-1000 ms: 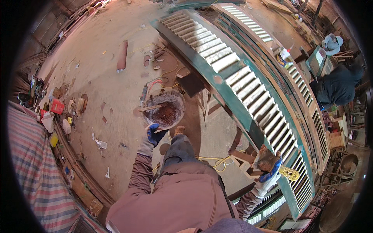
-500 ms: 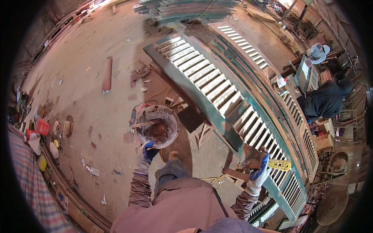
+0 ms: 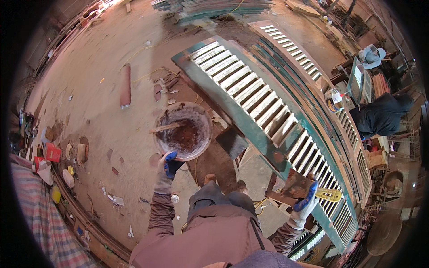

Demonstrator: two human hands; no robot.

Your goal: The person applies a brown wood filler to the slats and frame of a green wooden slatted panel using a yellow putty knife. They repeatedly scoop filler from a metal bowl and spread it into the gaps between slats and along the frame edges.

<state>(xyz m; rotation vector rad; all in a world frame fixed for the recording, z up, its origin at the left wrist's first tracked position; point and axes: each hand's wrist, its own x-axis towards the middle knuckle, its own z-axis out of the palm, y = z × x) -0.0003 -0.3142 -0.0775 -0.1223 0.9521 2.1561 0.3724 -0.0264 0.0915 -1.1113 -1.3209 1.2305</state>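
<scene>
My left hand (image 3: 169, 165), in a grey glove with blue fingertips, is closed on the near rim of a round bowl (image 3: 206, 142). Dark reddish-brown paste (image 3: 188, 136) coats the bowl's inside, and a wooden stick (image 3: 167, 127) lies across it. In my right hand (image 3: 305, 199), gloved alike, is a putty knife (image 3: 328, 194) with a yellow handle. Its wide blade is smeared brown and lies over the edge of a green louvered shutter (image 3: 201, 67); whether it touches, I cannot tell. The shutter's slats are whitish, with brown stains near its middle.
More shutters (image 3: 286, 42) are stacked beyond the first, with a small tub (image 3: 331, 96) on them. A person in dark clothes (image 3: 384, 115) and another in a pale hat (image 3: 373, 54) are at the right. A reddish tube (image 3: 125, 85) and yellow cord (image 3: 149, 78) lie on the floor.
The bowl in my left hand has risen and shifted right, its inside now turned more toward view. The view itself has shifted slightly; my right hand still holds the putty knife by the shutter.
</scene>
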